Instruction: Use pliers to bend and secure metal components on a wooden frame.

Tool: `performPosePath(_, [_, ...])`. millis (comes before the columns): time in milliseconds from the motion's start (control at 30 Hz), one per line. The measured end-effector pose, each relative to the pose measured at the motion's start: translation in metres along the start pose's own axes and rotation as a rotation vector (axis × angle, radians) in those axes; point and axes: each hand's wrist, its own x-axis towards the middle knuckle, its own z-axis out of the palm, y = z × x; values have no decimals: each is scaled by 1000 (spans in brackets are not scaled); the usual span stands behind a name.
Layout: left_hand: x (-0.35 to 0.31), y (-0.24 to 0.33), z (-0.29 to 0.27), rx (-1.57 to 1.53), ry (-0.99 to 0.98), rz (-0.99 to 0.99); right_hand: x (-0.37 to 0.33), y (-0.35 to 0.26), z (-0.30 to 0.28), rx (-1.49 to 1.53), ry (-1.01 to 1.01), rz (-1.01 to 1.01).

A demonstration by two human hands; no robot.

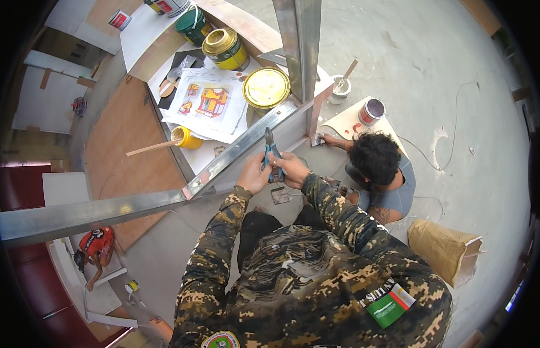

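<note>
Both my hands meet on a pair of pliers point(269, 141) with dark metal jaws and blue handles. Its jaws point away from me, towards the metal bar. My left hand point(255, 174) is closed round the left handle, and my right hand point(290, 169) grips the right one. Just beyond the pliers runs a shiny metal bar point(238, 152), set along the edge of a worktop. An upright metal post point(305, 52) rises at the bar's far right end. Printed sheets with coloured drawings point(209, 104) lie on the worktop behind the bar.
A yellow-lidded can point(266, 88), a yellow-and-black can point(226, 49) and a green bucket point(193, 26) stand on the worktop. A co-worker point(380, 168) crouches close on my right, near a paint can point(372, 111). Another person point(96, 249) works far left. A brown paper sack point(441, 246) stands right.
</note>
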Motion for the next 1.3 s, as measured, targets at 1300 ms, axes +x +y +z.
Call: performPosePath(1300, [46, -39, -43, 545, 120, -130, 25, -22, -3, 705, -208, -80])
